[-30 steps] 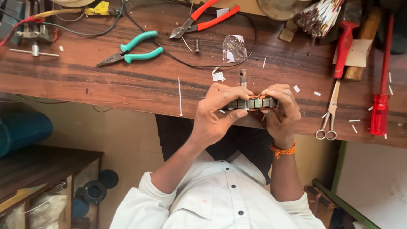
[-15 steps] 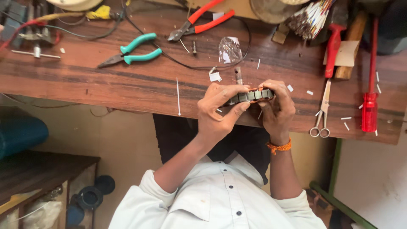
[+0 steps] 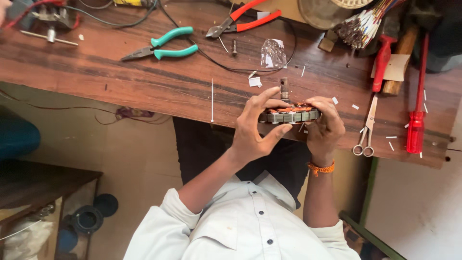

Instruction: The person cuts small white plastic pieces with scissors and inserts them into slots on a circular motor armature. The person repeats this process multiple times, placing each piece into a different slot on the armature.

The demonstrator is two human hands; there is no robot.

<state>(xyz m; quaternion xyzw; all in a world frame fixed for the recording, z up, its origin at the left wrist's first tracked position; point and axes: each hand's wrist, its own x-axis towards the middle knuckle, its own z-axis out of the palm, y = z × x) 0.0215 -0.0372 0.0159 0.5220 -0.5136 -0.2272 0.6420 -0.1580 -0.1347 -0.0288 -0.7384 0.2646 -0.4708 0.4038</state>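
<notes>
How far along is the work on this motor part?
Done: the stator already shows copper windings along its top, and white paper slivers lie cut on the bench near the scissors.
In hand: the left hand and right hand grip the stator at the bench edge.
Left: probably the wiring, since the wire bundle lies apart, unattached.

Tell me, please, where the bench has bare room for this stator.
Barest: the bench's near strip by the teal pliers, up to the white stick beside the stator. Crowded: the far edge with red pliers and wire bundle, and around the scissors.
</notes>
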